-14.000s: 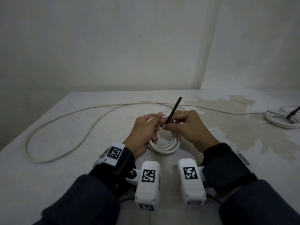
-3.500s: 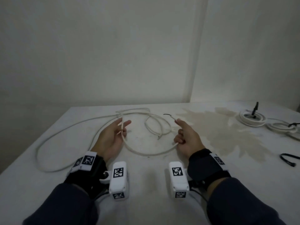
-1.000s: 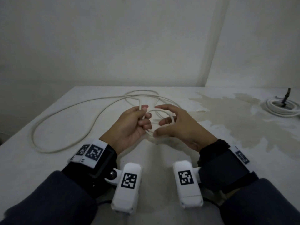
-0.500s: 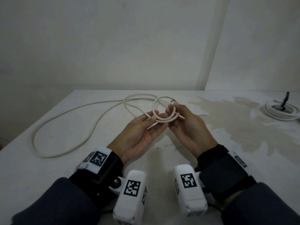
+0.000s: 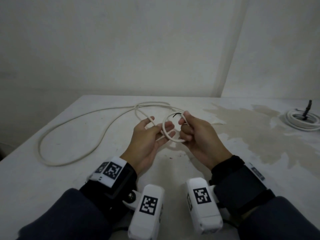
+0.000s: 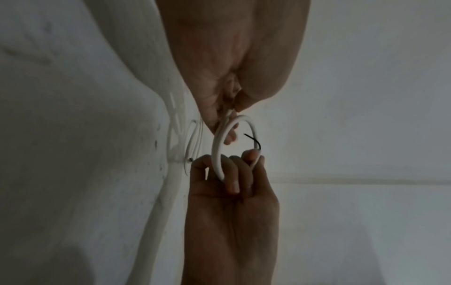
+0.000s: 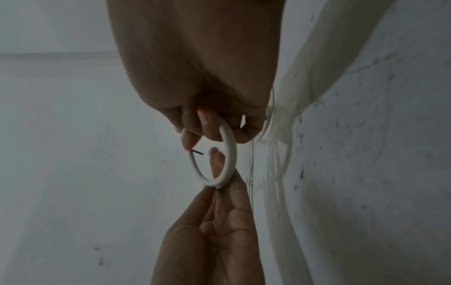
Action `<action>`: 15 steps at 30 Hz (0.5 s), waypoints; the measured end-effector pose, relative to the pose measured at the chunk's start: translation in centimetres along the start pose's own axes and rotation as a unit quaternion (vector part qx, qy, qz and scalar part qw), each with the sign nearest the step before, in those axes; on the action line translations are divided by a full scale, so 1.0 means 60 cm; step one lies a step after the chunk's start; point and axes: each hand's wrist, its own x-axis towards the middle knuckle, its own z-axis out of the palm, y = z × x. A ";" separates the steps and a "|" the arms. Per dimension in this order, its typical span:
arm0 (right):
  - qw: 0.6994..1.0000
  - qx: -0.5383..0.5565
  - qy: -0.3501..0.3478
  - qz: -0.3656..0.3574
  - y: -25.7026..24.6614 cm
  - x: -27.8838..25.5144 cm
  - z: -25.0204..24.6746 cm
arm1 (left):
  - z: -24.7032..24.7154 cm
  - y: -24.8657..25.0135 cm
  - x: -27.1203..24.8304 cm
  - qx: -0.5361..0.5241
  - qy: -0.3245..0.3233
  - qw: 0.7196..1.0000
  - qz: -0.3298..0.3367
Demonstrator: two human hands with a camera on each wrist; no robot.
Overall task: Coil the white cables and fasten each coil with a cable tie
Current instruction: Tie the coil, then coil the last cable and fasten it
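The right hand (image 5: 195,134) curls its fingers round the small first loop of the thin white cable (image 5: 170,135) so it stays round. The left hand (image 5: 149,135), mostly open, pinches the loop's other side. The long rest lies on the white table (image 5: 69,170).

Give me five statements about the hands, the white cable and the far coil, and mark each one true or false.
1. The right hand grips a small loop of the white cable. True.
2. The cable is already wound up, with none left on the table. False: a long slack run lies across the table's left side.
3. A short black wire tip pokes out at the cable's end. True.
4. The finished coil lies at the table's far left. False: it lies at the far right.
5. The left hand rests flat on the table. False: it is raised, holding the loop's other side.
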 end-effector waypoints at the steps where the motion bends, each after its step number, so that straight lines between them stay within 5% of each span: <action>1: 1.000 -0.023 -0.009 -0.005 -0.001 -0.001 0.001 | 0.002 0.002 -0.001 0.001 -0.003 1.000 0.013; 15: 0.968 -0.227 -0.090 -0.050 -0.014 -0.015 -0.001 | 0.011 0.006 -0.013 0.309 -0.116 0.941 0.078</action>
